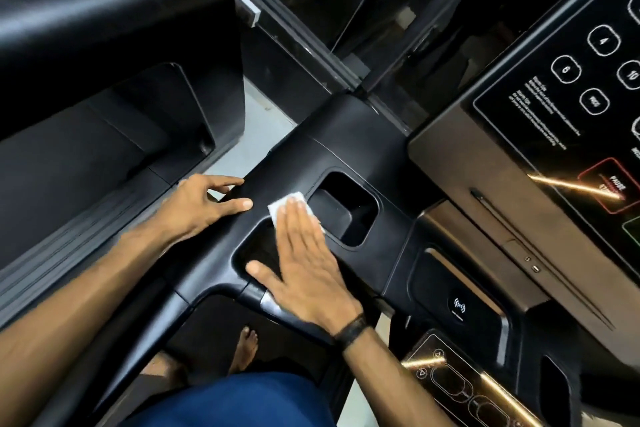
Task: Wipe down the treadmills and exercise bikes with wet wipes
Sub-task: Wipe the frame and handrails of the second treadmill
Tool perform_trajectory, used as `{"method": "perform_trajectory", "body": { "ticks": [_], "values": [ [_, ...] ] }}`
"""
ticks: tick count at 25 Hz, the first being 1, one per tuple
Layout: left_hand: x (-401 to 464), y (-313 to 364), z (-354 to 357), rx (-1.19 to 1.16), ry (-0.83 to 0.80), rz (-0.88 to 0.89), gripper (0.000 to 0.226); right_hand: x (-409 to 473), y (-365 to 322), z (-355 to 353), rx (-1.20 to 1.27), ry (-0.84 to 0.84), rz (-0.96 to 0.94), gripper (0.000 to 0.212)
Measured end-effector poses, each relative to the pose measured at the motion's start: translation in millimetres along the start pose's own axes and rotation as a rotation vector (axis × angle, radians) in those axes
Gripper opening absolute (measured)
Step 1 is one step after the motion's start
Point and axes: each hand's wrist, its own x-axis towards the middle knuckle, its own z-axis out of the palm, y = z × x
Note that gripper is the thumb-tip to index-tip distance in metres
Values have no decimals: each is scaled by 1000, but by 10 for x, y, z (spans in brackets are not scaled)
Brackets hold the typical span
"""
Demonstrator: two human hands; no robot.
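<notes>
Pressing wet wipe (284, 207) flat under my open right hand (304, 263) on treadmill console (346, 142); limp, light, bunches easily. Left hand (204, 201) open, bracing edge.

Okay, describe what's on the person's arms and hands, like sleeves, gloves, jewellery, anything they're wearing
Both forearms are bare, with no sleeves showing and no gloves. The right hand has a dark band round its wrist, like a bracelet or watch strap; its face is not visible. The left hand shows no rings and no band on its wrist.
</notes>
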Motion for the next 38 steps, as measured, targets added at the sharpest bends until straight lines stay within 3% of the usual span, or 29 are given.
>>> {"method": "perform_trajectory", "body": {
  "ticks": [6, 12, 17, 19, 22, 25, 30, 33, 35, 38],
  "values": [
    [-85, -23, 68, 111, 108, -74, 75, -375, 593, -136, -95, -137, -266, 84],
    [-278, 124, 350, 438, 330, -128, 49, -1031, 1335, -259, -387, -72, -534, 87],
    [-435, 239, 514, 439, 410, -203, 52, -319, 1113, -284, -529, -251, -690, 102],
    [-461, 240, 533, 456, 439, -219, 52, 44, 911, -301, -565, -213, -727, 110],
    [-493, 249, 571, 456, 457, -237, 54, 276, 847, -382, -556, -82, -788, 103],
    [-526, 280, 603, 486, 467, -205, 54, -52, 1160, -340, -396, -35, -784, 89],
    [-453, 275, 569, 533, 478, -170, 58, -602, 1550, -385, -156, -339, -499, 92],
    [-388, 312, 604, 612, 459, -136, 65, -524, 1369, -362, -97, -346, -430, 93],
    [-371, 351, 580, 548, 441, -147, 71, -367, 1154, -306, -84, -273, -429, 92],
    [-433, 243, 403, 224, 464, -240, 77, -30, 788, -204, -65, -190, -507, 87]
  ]
}}
